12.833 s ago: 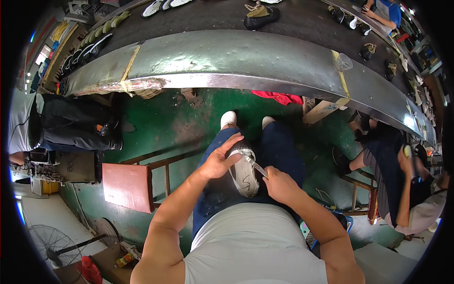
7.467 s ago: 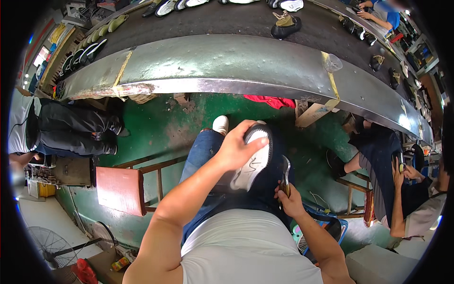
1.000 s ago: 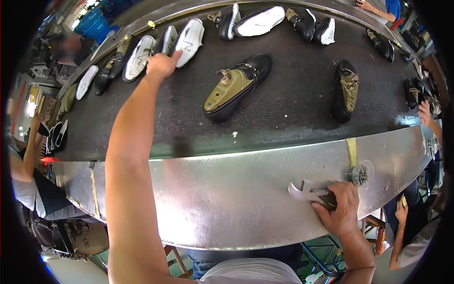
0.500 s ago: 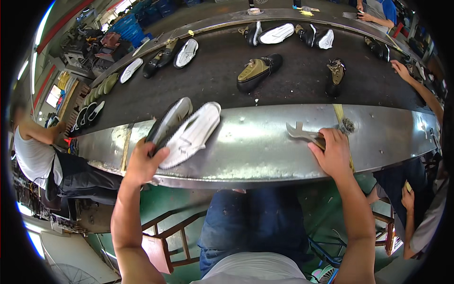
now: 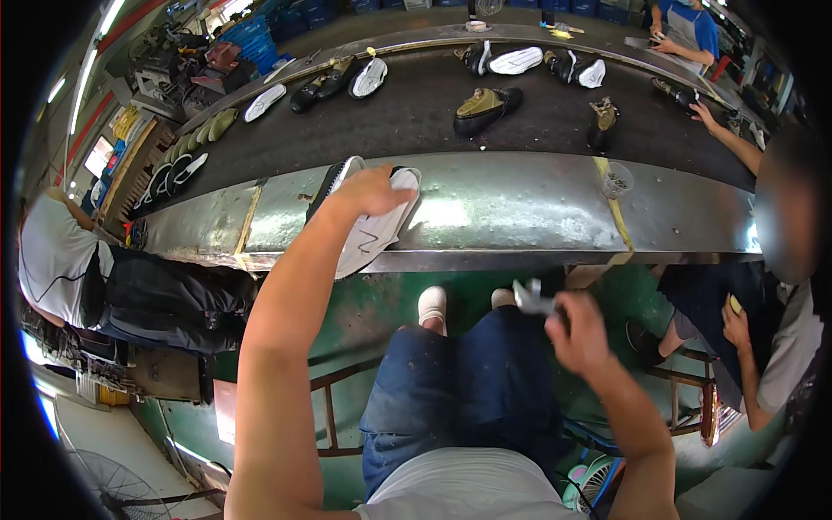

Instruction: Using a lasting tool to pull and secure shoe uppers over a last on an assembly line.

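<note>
My left hand (image 5: 368,192) is closed over the upper part of a shoe pair at the bench's front edge. One shoe (image 5: 368,247) shows its white sole with dark line marks, its lower end overhanging the edge. The other shoe (image 5: 330,184), dark-sided with a pale rim, is partly hidden behind my hand and forearm. My right hand (image 5: 579,334) is wrapped round a pair of lasting pincers (image 5: 534,299), held above my lap in front of the bench. The bright metal head points left and is slightly blurred; the handles are mostly covered by my fingers.
A dark belt (image 5: 381,121) behind the metal ledge (image 5: 503,191) carries several shoes, including a black and olive one (image 5: 487,111). A clear cup (image 5: 616,179) stands on the ledge. Co-workers sit at left (image 5: 65,251) and right (image 5: 802,329); another person (image 5: 689,35) works opposite.
My left hand has shifted from the shoes' lower end to their upper part. The right hand has lifted the pincers off the ledge and drawn them toward my lap. The view has tilted.
</note>
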Motion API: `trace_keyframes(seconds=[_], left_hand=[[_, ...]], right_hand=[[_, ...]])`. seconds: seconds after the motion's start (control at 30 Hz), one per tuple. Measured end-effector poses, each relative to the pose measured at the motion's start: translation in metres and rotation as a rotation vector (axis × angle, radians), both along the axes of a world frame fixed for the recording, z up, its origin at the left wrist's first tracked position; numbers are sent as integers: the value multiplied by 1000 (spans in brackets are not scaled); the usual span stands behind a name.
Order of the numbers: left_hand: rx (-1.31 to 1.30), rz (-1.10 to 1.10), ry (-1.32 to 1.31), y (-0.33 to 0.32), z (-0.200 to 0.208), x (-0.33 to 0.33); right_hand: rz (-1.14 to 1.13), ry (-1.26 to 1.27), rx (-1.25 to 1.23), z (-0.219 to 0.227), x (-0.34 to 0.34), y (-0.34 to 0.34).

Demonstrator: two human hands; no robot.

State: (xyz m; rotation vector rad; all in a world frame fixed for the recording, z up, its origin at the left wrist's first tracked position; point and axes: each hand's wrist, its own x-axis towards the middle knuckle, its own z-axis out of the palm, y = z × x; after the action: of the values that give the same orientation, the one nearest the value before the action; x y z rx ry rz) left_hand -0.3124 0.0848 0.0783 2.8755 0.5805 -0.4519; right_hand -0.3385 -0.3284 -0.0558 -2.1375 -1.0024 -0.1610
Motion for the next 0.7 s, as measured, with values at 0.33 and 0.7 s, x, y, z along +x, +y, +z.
trace_keyframes(seconds=[0.33,0.7], left_hand=[[-994,163,-469,-55,-21,-87],[-1449,-22,-324,-155,-173,-215]], right_hand=[[-133,933,-132,-20,-117,-39],[158,712,160,-62,-103,27]])
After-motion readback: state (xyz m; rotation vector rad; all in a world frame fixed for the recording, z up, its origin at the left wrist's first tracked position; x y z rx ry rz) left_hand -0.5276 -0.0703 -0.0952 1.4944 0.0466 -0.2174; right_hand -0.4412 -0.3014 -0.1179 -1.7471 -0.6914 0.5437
